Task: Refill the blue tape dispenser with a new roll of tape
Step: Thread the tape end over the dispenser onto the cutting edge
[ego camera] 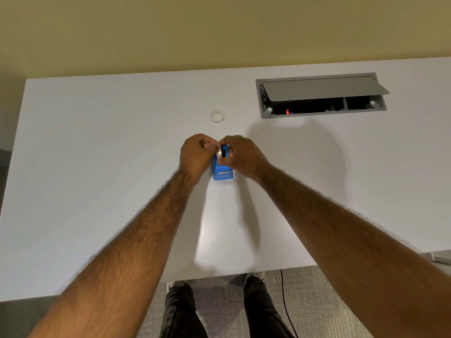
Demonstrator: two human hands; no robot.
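Both hands' fingers [220, 148] pinch tape roll [223, 152] over dispenser [222, 173].

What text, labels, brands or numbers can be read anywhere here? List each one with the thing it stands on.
None can be read.
Blue tape dispenser: no print shows on its visible face; the left hand and right hand cover much of it.
Tape roll held between the hands: no marking visible.
Empty tape ring on the desk: blank as far as it shows.
Cable box: a red light only, any labels too small to read.
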